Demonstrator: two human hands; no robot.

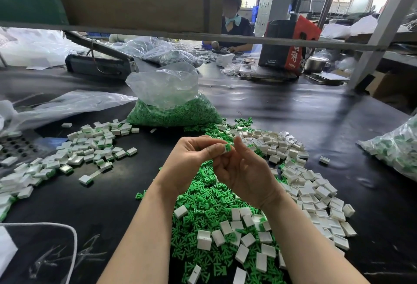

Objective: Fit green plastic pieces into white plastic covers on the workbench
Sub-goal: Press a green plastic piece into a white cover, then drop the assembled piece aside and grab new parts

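- Head view, centre of the frame: both hands are raised above the desk (316, 112). The left hand (191, 161) and the right hand (246, 170) meet at one small assembly (227, 147), a white cover with a green piece sitting in it.
- The fingers of the left hand are curled and pinch the assembly from the left side. The right hand's fingers are also bent, and its thumb and forefinger touch the same part from the right. I cannot tell which hand presses harder.
- The green piece shows at the right end of the cover, so it faces the right hand. I judge the right thumb is the nearer one to push it fully in, while the left hand only holds the cover steady.
- Lower centre: the pile of loose green pieces (203, 204) lies directly under the hands, with empty white covers (311, 184) spread to its right.
- Left of the frame: a heap of finished parts (90, 148) lies apart from the supply.
- Upper centre: a clear bag of green pieces (171, 107) stands behind the piles.
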